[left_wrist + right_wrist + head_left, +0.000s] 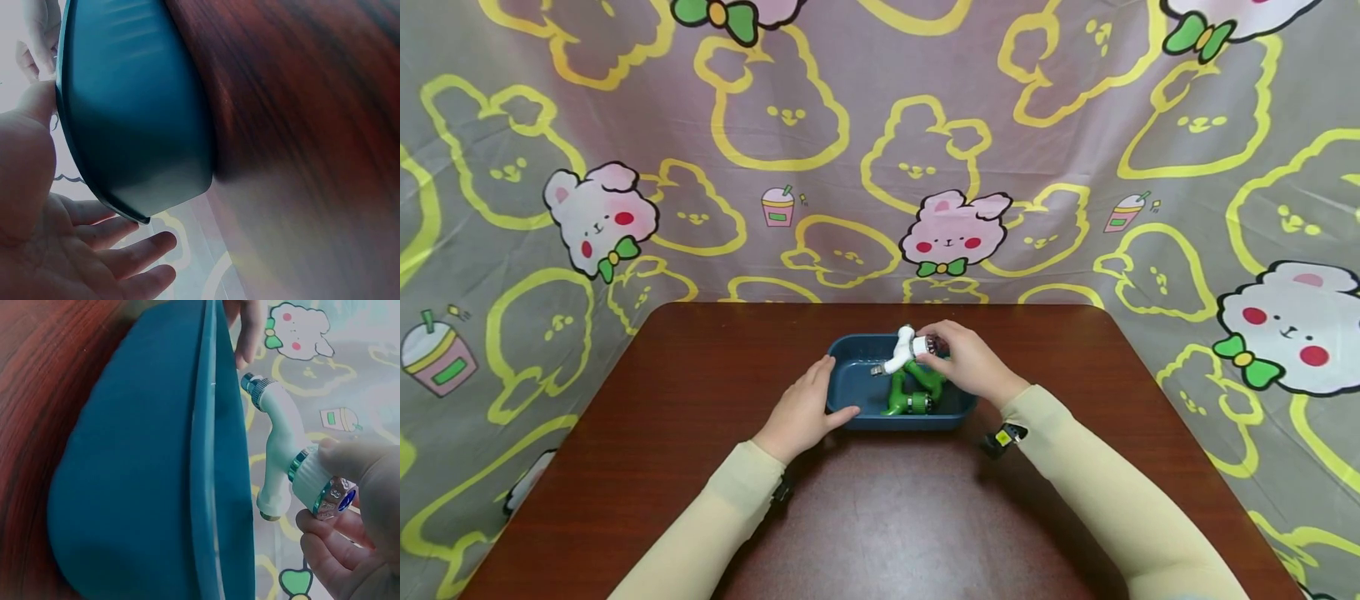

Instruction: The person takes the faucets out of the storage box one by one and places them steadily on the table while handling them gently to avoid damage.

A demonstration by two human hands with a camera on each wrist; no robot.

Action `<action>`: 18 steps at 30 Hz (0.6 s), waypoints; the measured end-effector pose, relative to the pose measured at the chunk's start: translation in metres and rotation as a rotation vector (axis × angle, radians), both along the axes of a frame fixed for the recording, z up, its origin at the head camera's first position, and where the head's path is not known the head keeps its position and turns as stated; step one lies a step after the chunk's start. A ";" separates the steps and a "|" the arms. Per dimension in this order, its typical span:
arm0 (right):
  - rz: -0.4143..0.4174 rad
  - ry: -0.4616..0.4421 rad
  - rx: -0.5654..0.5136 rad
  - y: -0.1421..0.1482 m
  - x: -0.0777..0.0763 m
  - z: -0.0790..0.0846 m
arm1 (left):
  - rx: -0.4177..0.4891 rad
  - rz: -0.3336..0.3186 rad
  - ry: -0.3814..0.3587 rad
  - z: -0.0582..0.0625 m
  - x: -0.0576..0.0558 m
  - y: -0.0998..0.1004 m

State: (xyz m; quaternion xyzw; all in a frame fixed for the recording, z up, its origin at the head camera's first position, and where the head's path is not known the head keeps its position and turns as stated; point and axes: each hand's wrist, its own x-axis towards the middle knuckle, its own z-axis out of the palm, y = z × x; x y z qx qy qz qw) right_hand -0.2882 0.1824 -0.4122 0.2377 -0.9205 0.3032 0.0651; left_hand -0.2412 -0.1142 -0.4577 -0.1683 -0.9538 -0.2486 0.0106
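A white plastic tap [904, 346] with a chrome-banded handle is up over a dark blue basin [910, 423]. My right hand [973, 360] pinches this tap by its round handle, thumb on one side and fingers on the other, as the right wrist view shows. The metal-threaded end of the tap points left, toward my other hand. Inside the basin lie green taps [917, 404], partly hidden by the white one. My left hand [801, 412] rests at the basin's left end, its fingers extended along the side and its thumb over the front rim.
The basin stands on a dark brown wooden table [700, 375], toward its far edge. A grey curtain [850, 167] with cartoon drawings hangs behind the table and along both sides. Camera straps [1006, 437] sit at the wrists.
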 end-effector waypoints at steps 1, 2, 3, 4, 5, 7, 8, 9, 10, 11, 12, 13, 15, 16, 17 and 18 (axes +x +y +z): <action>-0.008 0.003 -0.004 0.002 0.000 0.001 | 0.000 0.001 -0.001 0.000 0.000 0.000; -0.014 0.010 -0.004 0.004 0.001 0.001 | 0.000 0.001 -0.002 0.000 0.000 0.000; -0.020 0.014 -0.006 0.006 0.001 0.001 | 0.000 0.001 -0.002 0.000 0.000 0.000; -0.024 0.020 -0.009 0.007 0.001 0.001 | 0.001 0.000 -0.003 0.000 0.000 0.000; -0.029 0.026 -0.010 0.009 0.002 0.001 | 0.001 0.000 -0.003 0.000 0.000 0.000; -0.042 0.031 -0.012 0.013 0.002 0.001 | 0.003 -0.002 -0.002 0.000 0.000 0.000; -0.047 0.033 -0.013 0.015 0.002 0.001 | 0.004 -0.002 -0.004 0.000 0.000 0.000; -0.053 0.032 -0.017 0.017 0.002 0.001 | 0.003 -0.002 -0.005 0.000 0.000 0.000; -0.060 0.032 -0.022 0.020 0.003 0.000 | 0.002 -0.002 -0.006 0.000 0.000 -0.001; -0.068 0.031 -0.028 0.022 0.003 0.000 | 0.003 -0.002 -0.007 0.000 0.000 -0.001; -0.077 0.032 -0.034 0.024 0.003 0.000 | 0.004 -0.003 -0.008 -0.001 0.000 -0.001; -0.085 0.033 -0.041 0.026 0.003 0.000 | 0.005 -0.004 -0.007 -0.001 0.000 -0.001; -0.103 0.045 -0.052 0.030 0.004 0.000 | 0.005 -0.005 -0.009 -0.001 0.000 -0.001; -0.111 0.052 -0.060 0.032 0.004 0.000 | 0.006 -0.007 -0.009 -0.001 0.000 -0.001; -0.117 0.061 -0.065 0.034 0.003 0.001 | 0.007 -0.007 -0.008 -0.001 0.000 -0.001; -0.124 0.070 -0.071 0.036 0.003 0.001 | 0.008 -0.007 -0.009 -0.001 0.000 -0.001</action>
